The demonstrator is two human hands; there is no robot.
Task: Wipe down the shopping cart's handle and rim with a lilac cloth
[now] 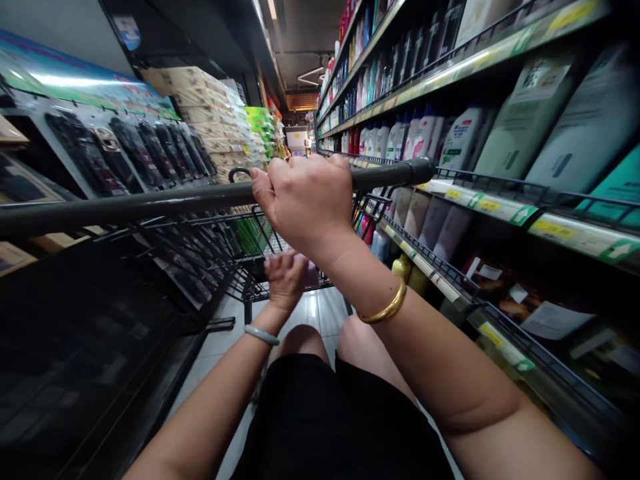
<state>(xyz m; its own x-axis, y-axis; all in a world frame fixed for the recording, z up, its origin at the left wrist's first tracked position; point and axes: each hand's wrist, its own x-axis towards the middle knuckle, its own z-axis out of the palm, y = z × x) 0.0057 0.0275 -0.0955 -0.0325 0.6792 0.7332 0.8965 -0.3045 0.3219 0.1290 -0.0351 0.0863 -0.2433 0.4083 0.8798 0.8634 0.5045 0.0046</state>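
My right hand (310,193) is wrapped over the dark handlebar (200,197) of a shopping cart, knuckles up, with a gold bangle (387,307) on the wrist. Lower down, behind that forearm, my left hand (287,277) is raised near the cart's black wire basket (235,267), wearing a pale bangle (261,335). Its fingers look loosely bent and apart, though slightly blurred. Partly hidden beside it is something pale pinkish-purple (311,273); I cannot tell whether they touch. Green (250,233) shows through the wire mesh.
Shelves of shampoo-like bottles (463,137) line the right side, close to the handlebar's end. On the left hang dark packaged goods (145,150), with stacked beige packs (200,110) beyond. A narrow aisle with a tiled floor (313,310) runs ahead. My knees are beneath the handlebar.
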